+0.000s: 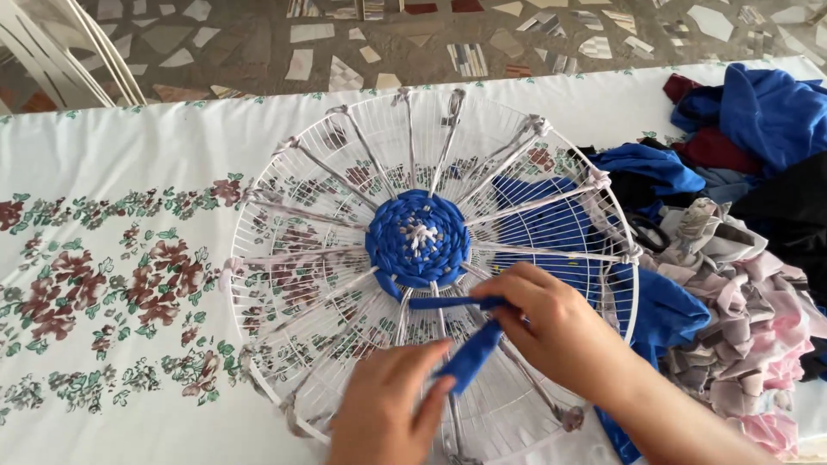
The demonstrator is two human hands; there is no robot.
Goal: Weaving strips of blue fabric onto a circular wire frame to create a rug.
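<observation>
Blue fabric strip (pixel 469 351): a flat band of blue cloth lying over the lower part of the white wire fan guard (pixel 284 379), just below the woven blue disc (pixel 419 238) at the guard's hub.
Strip's long axis: one stretch runs roughly level from the disc's lower edge toward the right hand; there it bends and slants down and left toward the left hand.
Right hand (pixel 551 327): below and right of the disc, fingers pressed together and pinching the strip at the bend.
Left hand (pixel 388 413): below the disc near the guard's lower rim, thumb and fingertips closed on the strip's lower end.
Nearer hand: the right hand sits closer to the disc; the strip's free stretch lies up and left of it.
Grey cloth spokes (pixel 362 146): pale strips tied from the disc out to the guard's rim, fanning all round.
Scrap pile (pixel 741 284): right of the guard, heaped blue, dark red, black, grey-printed and pink cloth, some touching the rim.
Surface: a white floral tablecloth (pixel 112 284) under the guard.
Room: beyond the guard's far side, a mosaic stone floor (pixel 258 43) and a white chair (pixel 60 52) at far left.
</observation>
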